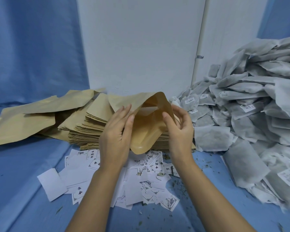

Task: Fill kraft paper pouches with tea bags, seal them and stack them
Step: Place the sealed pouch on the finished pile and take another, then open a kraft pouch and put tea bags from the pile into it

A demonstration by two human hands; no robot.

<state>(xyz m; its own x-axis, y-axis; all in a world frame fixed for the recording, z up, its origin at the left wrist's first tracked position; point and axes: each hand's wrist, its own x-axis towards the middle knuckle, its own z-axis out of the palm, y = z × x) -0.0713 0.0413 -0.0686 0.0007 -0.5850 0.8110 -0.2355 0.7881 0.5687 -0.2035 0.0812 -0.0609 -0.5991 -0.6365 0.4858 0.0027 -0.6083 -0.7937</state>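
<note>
We hold one pouch (145,129) open at centre, left hand (115,131) pinching its 9 o'clock edge, right hand (180,128) its 3 o'clock edge, tea bags (251,104) heaped at 3 o'clock.

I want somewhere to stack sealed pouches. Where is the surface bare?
The widest bare blue cloth lies near left, bordered by the loose kraft pouches behind and the paper slips to its right. A narrower strip runs along the near edge, flecked with tea crumbs. Crowded: the tea bag heap on the right, the pouch stack at centre back behind the held pouch.
</note>
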